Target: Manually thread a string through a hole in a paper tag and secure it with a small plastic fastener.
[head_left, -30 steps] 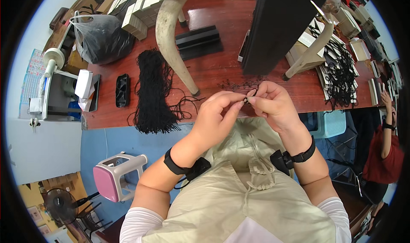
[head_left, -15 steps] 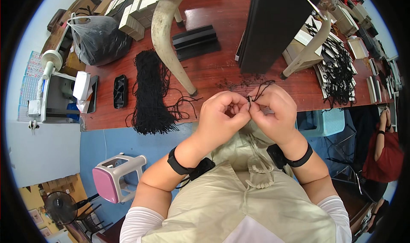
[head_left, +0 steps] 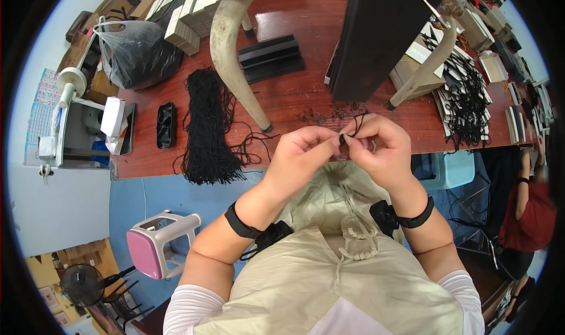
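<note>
A thin black cord point(head_left: 357, 123) is pinched between my two hands at the table's front edge. My left hand point(head_left: 297, 158) grips it at the fingertips, thumb against forefinger. My right hand point(head_left: 381, 149) pinches the same cord from the other side, and a loop of it rises above these fingers. The small dark spot where the fingertips meet is too small to make out. Just beyond my hands, several tiny black pieces point(head_left: 329, 113) lie scattered. Left of them is a long bundle of black cords point(head_left: 207, 129), with loose strands trailing toward my left hand.
Pale curved legs point(head_left: 223, 46) and a tall black board stack point(head_left: 382, 46) stand on the red table point(head_left: 141, 164). A black tray point(head_left: 166, 125) and plastic bag point(head_left: 135, 55) are left. Corded white pieces point(head_left: 465, 99) lie right. A co-worker in red point(head_left: 529, 205) sits far right.
My hands have shifted slightly, and the left fingers are more folded over the cord. The cord's loop now stands more upright above the right fingers. The co-worker's arms have moved.
</note>
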The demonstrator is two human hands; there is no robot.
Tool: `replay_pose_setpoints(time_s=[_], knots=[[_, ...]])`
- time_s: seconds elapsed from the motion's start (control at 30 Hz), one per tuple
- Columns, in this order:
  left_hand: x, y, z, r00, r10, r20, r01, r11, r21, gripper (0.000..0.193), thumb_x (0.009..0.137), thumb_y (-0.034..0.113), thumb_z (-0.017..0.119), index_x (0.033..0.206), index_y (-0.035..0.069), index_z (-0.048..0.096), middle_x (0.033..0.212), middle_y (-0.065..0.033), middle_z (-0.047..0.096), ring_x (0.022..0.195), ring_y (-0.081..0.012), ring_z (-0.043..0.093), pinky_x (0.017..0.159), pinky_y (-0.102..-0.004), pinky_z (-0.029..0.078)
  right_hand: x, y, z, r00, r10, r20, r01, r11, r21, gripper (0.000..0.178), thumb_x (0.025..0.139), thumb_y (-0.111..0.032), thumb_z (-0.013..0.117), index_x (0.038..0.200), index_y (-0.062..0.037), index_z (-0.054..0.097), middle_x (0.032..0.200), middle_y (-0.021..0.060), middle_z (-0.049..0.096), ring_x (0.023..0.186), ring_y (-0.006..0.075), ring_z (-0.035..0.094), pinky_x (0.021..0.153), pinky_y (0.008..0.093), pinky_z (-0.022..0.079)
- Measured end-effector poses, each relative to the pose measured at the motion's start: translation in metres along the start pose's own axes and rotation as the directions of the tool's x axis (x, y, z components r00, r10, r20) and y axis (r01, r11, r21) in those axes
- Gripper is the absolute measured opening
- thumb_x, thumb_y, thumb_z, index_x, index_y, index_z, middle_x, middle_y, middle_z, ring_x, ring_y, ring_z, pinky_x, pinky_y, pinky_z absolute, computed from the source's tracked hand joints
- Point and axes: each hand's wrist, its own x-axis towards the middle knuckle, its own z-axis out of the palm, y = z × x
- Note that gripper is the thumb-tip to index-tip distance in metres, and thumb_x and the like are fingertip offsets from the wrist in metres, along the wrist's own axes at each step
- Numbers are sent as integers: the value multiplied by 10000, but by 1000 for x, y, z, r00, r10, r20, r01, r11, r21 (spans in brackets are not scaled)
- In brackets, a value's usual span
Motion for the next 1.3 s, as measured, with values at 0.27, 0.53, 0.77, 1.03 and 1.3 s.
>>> replay_pose_setpoints(time_s=[0.27, 0.53, 0.77, 1.03, 1.3], knots=[[-3, 7, -2, 991, 119, -54, -100, 957, 272, 91, 851, 30, 613, 926, -13, 640, 856, -12, 619, 762, -51, 543, 645, -193, 439, 8, -5, -9, 904, 425, -49, -386, 860, 334, 159, 806, -15, 639, 913, -6, 522, 927, 52, 578, 787, 61, 524, 658, 190, 413], [-6, 17, -7, 986, 161, 40, -164, 910, 381, 97, 833, -41, 598, 924, -21, 625, 860, -2, 594, 764, -53, 539, 666, -200, 429, 14, -25, -18, 869, 398, 293, -482, 814, 324, 377, 834, -78, 591, 1167, -4, 432, 1056, 136, 598, 618, 80, 541, 524, 198, 411], [-7, 15, -9, 992, 98, 74, -119, 913, 389, 79, 826, -52, 590, 893, -27, 624, 882, -14, 583, 769, -46, 531, 657, -191, 421, 15, -14, -27, 714, 549, 435, -687, 670, 283, 230, 828, -70, 607, 1029, 14, 531, 772, 47, 617, 570, 65, 532, 487, 190, 376], [-8, 12, -9, 995, 42, 90, -74, 919, 388, 67, 823, -55, 589, 878, -28, 616, 881, -12, 583, 766, -39, 525, 651, -191, 421, 12, -17, -21, 788, 535, 306, -587, 803, 107, 94, 786, -43, 645, 851, 26, 641, 764, 15, 629, 670, 42, 543, 579, 191, 424], [-6, 17, -7, 989, -119, 91, 84, 945, 315, 80, 890, 49, 561, 927, -6, 606, 840, -5, 590, 700, -48, 492, 607, -192, 400, 12, -21, -19, 837, 507, 206, -506, 860, -63, 86, 759, -51, 673, 814, 12, 690, 691, 0, 626, 637, 37, 531, 575, 198, 420]])
